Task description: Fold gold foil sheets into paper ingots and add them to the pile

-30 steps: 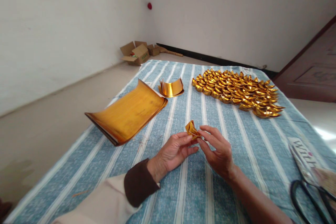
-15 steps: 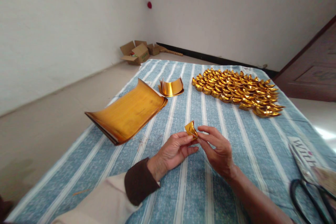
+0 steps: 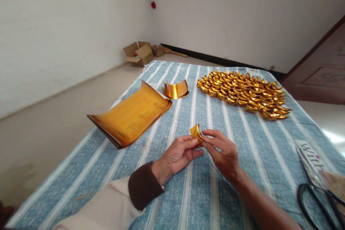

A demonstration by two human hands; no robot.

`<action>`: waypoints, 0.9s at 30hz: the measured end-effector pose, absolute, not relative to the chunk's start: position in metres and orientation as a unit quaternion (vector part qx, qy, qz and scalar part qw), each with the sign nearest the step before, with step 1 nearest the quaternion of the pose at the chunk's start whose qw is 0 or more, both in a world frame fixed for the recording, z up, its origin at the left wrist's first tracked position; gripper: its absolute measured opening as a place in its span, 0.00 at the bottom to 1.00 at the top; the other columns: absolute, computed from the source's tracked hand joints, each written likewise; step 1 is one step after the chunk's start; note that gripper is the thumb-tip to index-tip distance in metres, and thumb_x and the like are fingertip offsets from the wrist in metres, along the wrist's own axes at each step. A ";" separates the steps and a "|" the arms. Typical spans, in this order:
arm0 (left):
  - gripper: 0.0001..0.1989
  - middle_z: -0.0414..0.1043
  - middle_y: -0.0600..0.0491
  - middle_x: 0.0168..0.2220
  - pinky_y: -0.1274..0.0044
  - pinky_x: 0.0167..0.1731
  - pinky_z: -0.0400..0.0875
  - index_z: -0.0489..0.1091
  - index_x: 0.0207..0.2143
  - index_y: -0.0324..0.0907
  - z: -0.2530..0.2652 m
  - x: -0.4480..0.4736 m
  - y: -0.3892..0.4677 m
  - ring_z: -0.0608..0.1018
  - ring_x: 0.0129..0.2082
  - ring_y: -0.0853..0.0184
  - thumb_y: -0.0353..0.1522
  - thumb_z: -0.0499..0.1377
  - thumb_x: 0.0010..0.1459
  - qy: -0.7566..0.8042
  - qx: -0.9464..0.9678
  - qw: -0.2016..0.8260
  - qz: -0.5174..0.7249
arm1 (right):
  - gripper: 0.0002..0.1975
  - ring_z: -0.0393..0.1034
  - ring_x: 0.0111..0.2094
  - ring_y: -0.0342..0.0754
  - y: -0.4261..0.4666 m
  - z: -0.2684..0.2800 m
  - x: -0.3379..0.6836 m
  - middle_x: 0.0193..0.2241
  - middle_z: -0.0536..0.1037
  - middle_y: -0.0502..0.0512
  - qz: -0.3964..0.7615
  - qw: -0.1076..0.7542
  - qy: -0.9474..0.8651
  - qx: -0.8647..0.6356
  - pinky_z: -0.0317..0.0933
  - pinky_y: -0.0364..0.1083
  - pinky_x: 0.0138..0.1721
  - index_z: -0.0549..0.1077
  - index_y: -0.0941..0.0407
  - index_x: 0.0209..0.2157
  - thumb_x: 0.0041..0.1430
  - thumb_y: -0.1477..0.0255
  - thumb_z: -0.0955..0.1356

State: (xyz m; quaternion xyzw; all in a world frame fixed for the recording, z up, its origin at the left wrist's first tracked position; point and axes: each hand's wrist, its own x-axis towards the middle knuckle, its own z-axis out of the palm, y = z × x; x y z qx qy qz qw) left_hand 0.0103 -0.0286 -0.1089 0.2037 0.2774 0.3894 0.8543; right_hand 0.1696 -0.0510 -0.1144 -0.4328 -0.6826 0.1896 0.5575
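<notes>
A small folded piece of gold foil paper [image 3: 196, 132] is held up over the striped cloth, between both hands. My left hand [image 3: 181, 154] pinches its lower edge between thumb and fingers. At its right side, my right hand [image 3: 222, 151] is closed on the corner with thumb and fingertips. The fingers hide the lower part of the fold. Beyond them, at the far right, lie many gold paper ingots [image 3: 239, 91] in close rows. A small stack of curled gold paper pieces [image 3: 176, 89] stands near the middle.
Large gold foil sheets [image 3: 132, 115] are stacked at the left of the cloth-covered table [image 3: 151, 187]. Black-handled scissors [image 3: 314, 183] lie at the right edge, partly over a printed word. Open cardboard boxes [image 3: 141, 55] sit on the floor beyond the table.
</notes>
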 end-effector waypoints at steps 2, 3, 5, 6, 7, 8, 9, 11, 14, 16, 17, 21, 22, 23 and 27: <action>0.08 0.76 0.48 0.36 0.77 0.36 0.71 0.76 0.35 0.34 -0.108 0.010 -0.029 0.77 0.36 0.68 0.26 0.68 0.50 0.280 0.207 0.852 0.391 | 0.09 0.76 0.40 0.49 -0.051 -0.114 0.169 0.39 0.79 0.57 0.182 0.564 -0.674 -0.441 0.72 0.49 0.42 0.79 0.53 0.39 0.58 0.76 0.68; 0.09 0.76 0.48 0.36 0.77 0.36 0.71 0.76 0.35 0.34 -0.108 0.011 -0.029 0.77 0.36 0.68 0.26 0.68 0.50 0.281 0.209 0.851 0.392 | 0.08 0.76 0.40 0.49 -0.051 -0.114 0.168 0.39 0.79 0.57 0.179 0.565 -0.670 -0.446 0.72 0.49 0.41 0.79 0.53 0.38 0.58 0.76 0.69; 0.09 0.76 0.48 0.36 0.77 0.36 0.71 0.76 0.36 0.34 -0.107 0.011 -0.029 0.77 0.36 0.68 0.26 0.68 0.50 0.284 0.209 0.850 0.391 | 0.07 0.76 0.39 0.49 -0.051 -0.113 0.168 0.38 0.79 0.57 0.174 0.566 -0.665 -0.456 0.72 0.49 0.41 0.79 0.54 0.36 0.57 0.76 0.69; 0.09 0.76 0.48 0.36 0.77 0.36 0.71 0.76 0.36 0.34 -0.106 0.011 -0.028 0.77 0.36 0.68 0.26 0.68 0.50 0.285 0.208 0.850 0.391 | 0.06 0.76 0.39 0.49 -0.051 -0.113 0.168 0.38 0.80 0.57 0.172 0.564 -0.664 -0.459 0.72 0.49 0.40 0.79 0.53 0.36 0.57 0.75 0.69; 0.09 0.76 0.48 0.35 0.77 0.36 0.71 0.76 0.35 0.34 -0.106 0.011 -0.028 0.77 0.36 0.68 0.25 0.68 0.49 0.287 0.207 0.850 0.391 | 0.06 0.76 0.38 0.49 -0.051 -0.112 0.168 0.38 0.80 0.57 0.171 0.563 -0.664 -0.461 0.72 0.49 0.40 0.79 0.53 0.35 0.57 0.75 0.69; 0.09 0.76 0.49 0.35 0.78 0.36 0.71 0.76 0.35 0.34 -0.106 0.011 -0.028 0.77 0.36 0.68 0.25 0.68 0.49 0.289 0.205 0.850 0.391 | 0.06 0.76 0.38 0.49 -0.051 -0.112 0.168 0.38 0.80 0.57 0.172 0.562 -0.665 -0.461 0.72 0.49 0.40 0.79 0.53 0.35 0.57 0.75 0.69; 0.09 0.76 0.49 0.35 0.78 0.35 0.71 0.76 0.34 0.34 -0.107 0.011 -0.028 0.77 0.36 0.68 0.25 0.68 0.48 0.290 0.205 0.850 0.389 | 0.06 0.77 0.38 0.49 -0.051 -0.112 0.168 0.38 0.80 0.56 0.173 0.561 -0.666 -0.460 0.72 0.49 0.40 0.79 0.53 0.34 0.57 0.76 0.69; 0.09 0.76 0.49 0.34 0.78 0.35 0.71 0.76 0.34 0.34 -0.108 0.011 -0.028 0.77 0.35 0.69 0.26 0.69 0.48 0.292 0.205 0.851 0.387 | 0.07 0.77 0.38 0.48 -0.051 -0.112 0.169 0.38 0.80 0.56 0.177 0.559 -0.669 -0.458 0.72 0.49 0.40 0.79 0.52 0.34 0.58 0.76 0.69; 0.09 0.76 0.50 0.34 0.78 0.36 0.71 0.76 0.33 0.34 -0.109 0.011 -0.028 0.77 0.35 0.69 0.26 0.69 0.47 0.289 0.208 0.851 0.386 | 0.07 0.77 0.38 0.48 -0.051 -0.112 0.169 0.37 0.80 0.56 0.182 0.557 -0.670 -0.456 0.72 0.48 0.40 0.80 0.53 0.34 0.57 0.77 0.69; 0.08 0.76 0.49 0.34 0.77 0.36 0.71 0.76 0.33 0.34 -0.109 0.011 -0.028 0.77 0.35 0.69 0.26 0.69 0.48 0.286 0.211 0.851 0.387 | 0.07 0.76 0.38 0.48 -0.051 -0.112 0.169 0.37 0.80 0.56 0.181 0.555 -0.671 -0.457 0.72 0.47 0.40 0.80 0.53 0.33 0.57 0.77 0.69; 0.08 0.76 0.49 0.34 0.77 0.36 0.70 0.76 0.33 0.34 -0.109 0.011 -0.028 0.77 0.36 0.69 0.26 0.68 0.48 0.286 0.212 0.851 0.386 | 0.06 0.76 0.38 0.48 -0.051 -0.112 0.169 0.37 0.80 0.56 0.181 0.556 -0.670 -0.458 0.72 0.47 0.40 0.79 0.53 0.33 0.57 0.76 0.69; 0.10 0.76 0.48 0.36 0.76 0.39 0.70 0.76 0.35 0.33 -0.110 0.010 -0.028 0.77 0.36 0.68 0.27 0.68 0.49 0.288 0.222 0.850 0.382 | 0.08 0.75 0.39 0.49 -0.051 -0.112 0.167 0.41 0.78 0.58 0.191 0.560 -0.666 -0.454 0.73 0.46 0.35 0.78 0.54 0.40 0.57 0.74 0.69; 0.10 0.76 0.47 0.36 0.75 0.40 0.70 0.76 0.35 0.33 -0.110 0.010 -0.028 0.77 0.36 0.67 0.27 0.69 0.48 0.287 0.223 0.850 0.381 | 0.10 0.75 0.40 0.49 -0.050 -0.112 0.167 0.42 0.78 0.59 0.192 0.558 -0.668 -0.452 0.73 0.47 0.36 0.78 0.54 0.42 0.58 0.74 0.69; 0.11 0.76 0.47 0.36 0.75 0.41 0.70 0.76 0.35 0.33 -0.110 0.010 -0.028 0.77 0.36 0.67 0.27 0.69 0.48 0.286 0.224 0.850 0.382 | 0.12 0.74 0.41 0.50 -0.050 -0.112 0.166 0.42 0.78 0.59 0.192 0.555 -0.672 -0.450 0.73 0.48 0.38 0.77 0.54 0.44 0.58 0.73 0.69; 0.10 0.75 0.48 0.35 0.74 0.41 0.70 0.75 0.33 0.33 -0.112 0.011 -0.029 0.77 0.35 0.67 0.26 0.69 0.47 0.289 0.217 0.849 0.385 | 0.12 0.73 0.44 0.51 -0.050 -0.116 0.165 0.43 0.77 0.59 0.184 0.547 -0.686 -0.443 0.71 0.52 0.45 0.76 0.54 0.46 0.60 0.73 0.68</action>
